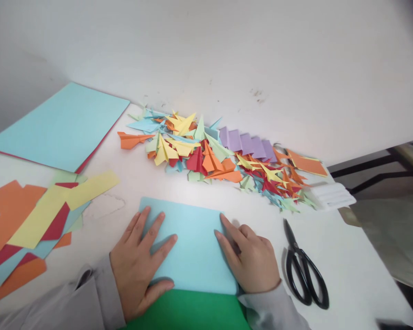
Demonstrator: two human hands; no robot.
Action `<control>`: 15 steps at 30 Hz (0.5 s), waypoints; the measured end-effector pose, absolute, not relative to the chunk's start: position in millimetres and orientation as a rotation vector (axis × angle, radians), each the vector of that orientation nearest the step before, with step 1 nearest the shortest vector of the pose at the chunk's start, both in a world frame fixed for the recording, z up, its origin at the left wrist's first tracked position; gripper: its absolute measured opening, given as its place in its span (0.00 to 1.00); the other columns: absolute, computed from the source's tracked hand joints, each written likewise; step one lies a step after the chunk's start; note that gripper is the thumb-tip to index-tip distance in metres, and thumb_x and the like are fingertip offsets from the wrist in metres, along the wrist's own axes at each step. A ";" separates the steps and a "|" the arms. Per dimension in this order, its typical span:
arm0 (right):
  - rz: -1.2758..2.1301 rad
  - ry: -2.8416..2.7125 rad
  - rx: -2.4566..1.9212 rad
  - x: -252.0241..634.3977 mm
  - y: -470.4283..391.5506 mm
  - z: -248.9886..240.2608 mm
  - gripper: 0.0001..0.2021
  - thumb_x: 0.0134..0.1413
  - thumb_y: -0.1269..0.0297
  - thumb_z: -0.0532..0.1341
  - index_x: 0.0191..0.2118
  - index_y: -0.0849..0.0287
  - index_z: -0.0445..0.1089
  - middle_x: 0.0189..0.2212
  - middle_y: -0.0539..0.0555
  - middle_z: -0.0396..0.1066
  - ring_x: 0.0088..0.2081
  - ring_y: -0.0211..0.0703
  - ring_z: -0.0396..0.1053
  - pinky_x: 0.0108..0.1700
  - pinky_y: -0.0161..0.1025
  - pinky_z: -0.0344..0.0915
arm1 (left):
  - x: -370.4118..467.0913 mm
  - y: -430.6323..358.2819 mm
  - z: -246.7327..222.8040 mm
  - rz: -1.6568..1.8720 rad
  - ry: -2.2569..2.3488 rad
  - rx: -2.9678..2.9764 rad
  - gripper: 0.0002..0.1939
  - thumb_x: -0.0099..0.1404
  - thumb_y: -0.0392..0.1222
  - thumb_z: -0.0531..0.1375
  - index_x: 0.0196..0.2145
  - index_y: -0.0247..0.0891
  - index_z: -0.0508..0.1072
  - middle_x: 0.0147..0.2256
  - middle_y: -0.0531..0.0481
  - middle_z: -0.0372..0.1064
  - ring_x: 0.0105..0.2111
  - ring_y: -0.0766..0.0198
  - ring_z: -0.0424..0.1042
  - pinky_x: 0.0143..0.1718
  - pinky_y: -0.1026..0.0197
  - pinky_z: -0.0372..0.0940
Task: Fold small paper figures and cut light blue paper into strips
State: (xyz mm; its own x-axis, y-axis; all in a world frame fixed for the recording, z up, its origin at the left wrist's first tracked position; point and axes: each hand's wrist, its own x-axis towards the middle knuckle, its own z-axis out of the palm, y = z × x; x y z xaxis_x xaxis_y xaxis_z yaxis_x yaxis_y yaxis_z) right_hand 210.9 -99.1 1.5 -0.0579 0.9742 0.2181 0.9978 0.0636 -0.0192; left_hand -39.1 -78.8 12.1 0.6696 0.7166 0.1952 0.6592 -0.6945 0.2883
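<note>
A light blue sheet of paper lies in front of me, its near edge over a green surface. My left hand rests flat on the paper's left side, fingers spread. At the right edge, my right hand touches the paper with its index finger and thumb stretched out and apart; its other fingers are curled. Whether the sheet is folded, I cannot tell. Black-handled scissors lie on the table just right of my right hand, blades pointing away from me.
Many small folded paper planes in mixed colours are heaped along the wall, with purple folded pieces among them. Large blue sheets lie at the back left. Coloured paper strips cover the left side of the white table.
</note>
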 end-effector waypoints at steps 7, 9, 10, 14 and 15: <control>-0.205 -2.154 -2.029 210.4 -99.0 1.6 0.21 0.56 0.53 0.48 0.48 0.58 0.68 0.20 0.50 0.62 0.20 0.35 0.61 0.28 0.36 0.54 | -38.9 -78.7 12.2 0.426 1.122 2.689 0.30 0.53 0.57 0.55 0.52 0.42 0.64 0.59 0.40 0.44 0.58 0.35 0.39 0.51 0.34 0.46; -0.200 -2.158 -2.034 210.1 -99.0 1.9 0.20 0.56 0.53 0.49 0.48 0.58 0.68 0.20 0.50 0.62 0.20 0.35 0.61 0.28 0.36 0.54 | -38.8 -78.7 11.8 0.429 1.121 2.693 0.30 0.53 0.57 0.55 0.52 0.42 0.64 0.59 0.41 0.45 0.58 0.35 0.39 0.51 0.35 0.46; -0.197 -2.159 -2.035 209.9 -98.9 2.1 0.20 0.56 0.53 0.49 0.48 0.57 0.68 0.20 0.50 0.62 0.20 0.35 0.61 0.28 0.36 0.54 | -38.7 -78.7 11.5 0.434 1.123 2.695 0.30 0.53 0.58 0.55 0.51 0.42 0.64 0.59 0.41 0.45 0.58 0.35 0.39 0.51 0.35 0.46; -0.213 -2.153 -2.026 210.6 -99.1 1.4 0.20 0.56 0.53 0.49 0.47 0.57 0.68 0.20 0.50 0.62 0.20 0.34 0.61 0.28 0.36 0.54 | -38.6 -79.1 10.3 0.448 1.132 2.691 0.30 0.53 0.58 0.55 0.51 0.42 0.65 0.59 0.41 0.45 0.58 0.36 0.39 0.51 0.35 0.46; -0.216 -2.156 -2.026 211.3 -99.2 0.9 0.20 0.56 0.53 0.49 0.48 0.57 0.68 0.20 0.50 0.62 0.20 0.35 0.61 0.28 0.36 0.54 | -38.6 -79.2 10.1 0.446 1.132 2.689 0.30 0.52 0.58 0.55 0.51 0.42 0.65 0.59 0.41 0.45 0.58 0.36 0.39 0.51 0.35 0.46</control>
